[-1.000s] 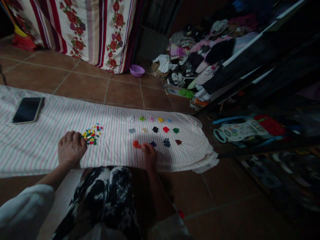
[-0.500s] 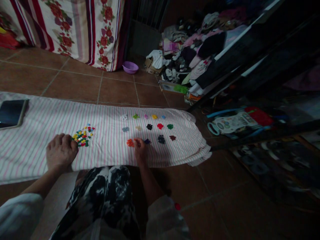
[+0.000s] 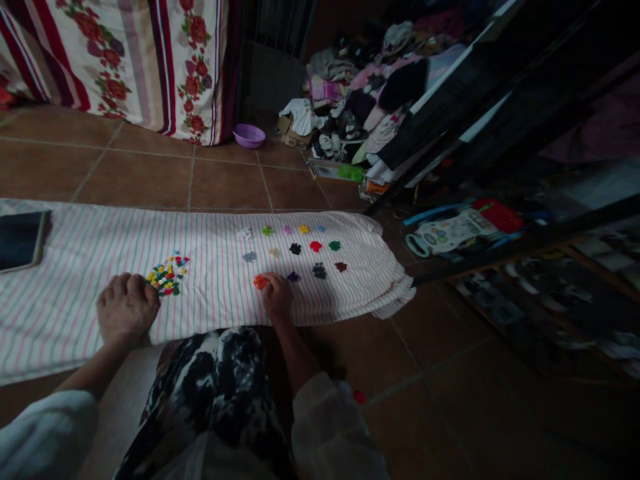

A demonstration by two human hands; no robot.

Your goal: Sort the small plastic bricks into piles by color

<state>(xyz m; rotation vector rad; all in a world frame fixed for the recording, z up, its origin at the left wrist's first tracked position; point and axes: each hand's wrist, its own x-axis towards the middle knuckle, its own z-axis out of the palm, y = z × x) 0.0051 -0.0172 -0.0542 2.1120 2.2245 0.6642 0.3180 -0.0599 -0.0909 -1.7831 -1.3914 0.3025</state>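
The fingers of the right hand sit closer to the orange pieces than a second ago, pinching or not I can't tell, while the left hand, grip hidden, rests beside the mixed pile on the bench, near a phone.

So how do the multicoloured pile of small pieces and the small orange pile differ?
The multicoloured pile of small pieces spreads wider; the small orange pile is compact. The multicoloured pile mixes red, yellow, green and blue; the orange pile shows one colour. Both lie on striped white cloth.
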